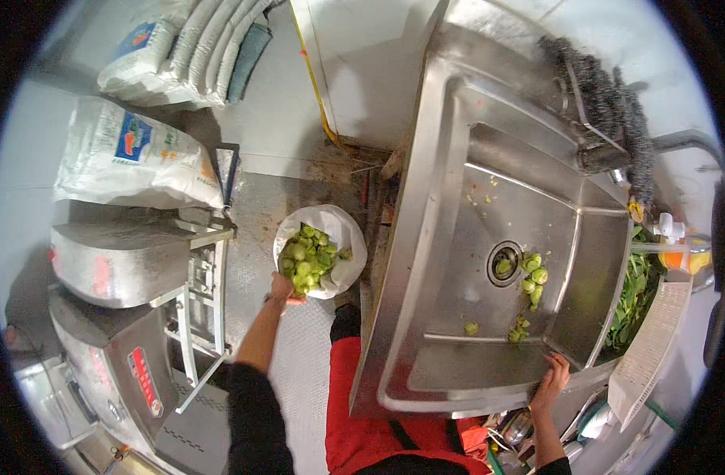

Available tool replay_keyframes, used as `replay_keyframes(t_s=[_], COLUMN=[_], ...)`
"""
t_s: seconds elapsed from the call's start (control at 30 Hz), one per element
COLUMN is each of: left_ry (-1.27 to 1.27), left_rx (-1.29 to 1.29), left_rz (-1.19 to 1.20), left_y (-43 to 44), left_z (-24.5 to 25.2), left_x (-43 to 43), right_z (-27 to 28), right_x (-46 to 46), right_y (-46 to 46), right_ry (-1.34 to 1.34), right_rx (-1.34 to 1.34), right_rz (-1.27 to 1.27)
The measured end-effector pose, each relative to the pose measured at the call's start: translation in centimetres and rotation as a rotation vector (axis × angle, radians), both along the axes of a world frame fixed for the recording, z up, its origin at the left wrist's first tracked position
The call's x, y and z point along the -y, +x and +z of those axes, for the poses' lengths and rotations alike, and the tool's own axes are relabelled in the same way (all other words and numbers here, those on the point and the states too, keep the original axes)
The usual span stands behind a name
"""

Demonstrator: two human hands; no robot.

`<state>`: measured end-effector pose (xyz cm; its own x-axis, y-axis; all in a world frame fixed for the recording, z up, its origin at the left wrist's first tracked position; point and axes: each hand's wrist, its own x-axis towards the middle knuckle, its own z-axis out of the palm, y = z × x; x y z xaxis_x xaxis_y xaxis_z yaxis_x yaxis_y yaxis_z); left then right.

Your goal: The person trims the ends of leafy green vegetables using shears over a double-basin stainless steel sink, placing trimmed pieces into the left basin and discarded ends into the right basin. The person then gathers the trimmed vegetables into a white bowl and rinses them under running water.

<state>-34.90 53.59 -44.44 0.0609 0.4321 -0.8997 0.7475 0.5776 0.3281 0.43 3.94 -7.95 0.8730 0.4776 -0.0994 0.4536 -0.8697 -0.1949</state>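
Note:
My left hand (284,288) is at the near left rim of a round, white-lined bin (349,249), low beside the sink. A pile of pale green vegetable ends (306,258) lies directly over my fingers and the bin; whether I hold the pile, a vessel or the rim is hidden. My right hand (551,383) rests on the front edge of a stainless steel sink (469,249), holding nothing. Inside the sink, several green vegetable ends (534,276) lie beside the drain (504,265), with smaller bits (518,328) nearer me.
Leafy greens (632,297) and a white perforated basket (653,350) stand right of the sink. Dark bristly brushes (612,101) hang behind the basin. To the left are a white sack (137,154), stacked sacks (184,53) and a metal machine (119,261) with a projecting frame.

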Motion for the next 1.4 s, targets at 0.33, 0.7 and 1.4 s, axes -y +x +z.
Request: replay_keyframes(t_s=[0.33,0.7,1.4], left_ry=[0.688,0.583,-0.276], left_rx=[-0.482,0.428,0.181], left_rz=[-0.56,0.606,-0.251], left_y=[3.9,8.5,29.5], left_z=[1.9,29.8,29.3], left_x=[1.9,7.7,24.8], right_z=[0.5,-15.8,-13.0], right_x=[-7.1,-14.1,-5.7], right_y=[4.5,13.1,12.0], right_ry=[0.017,0.045,-0.081], right_rx=[-0.045,-0.076,-0.485], right_rz=[0.198,0.804,0.668])
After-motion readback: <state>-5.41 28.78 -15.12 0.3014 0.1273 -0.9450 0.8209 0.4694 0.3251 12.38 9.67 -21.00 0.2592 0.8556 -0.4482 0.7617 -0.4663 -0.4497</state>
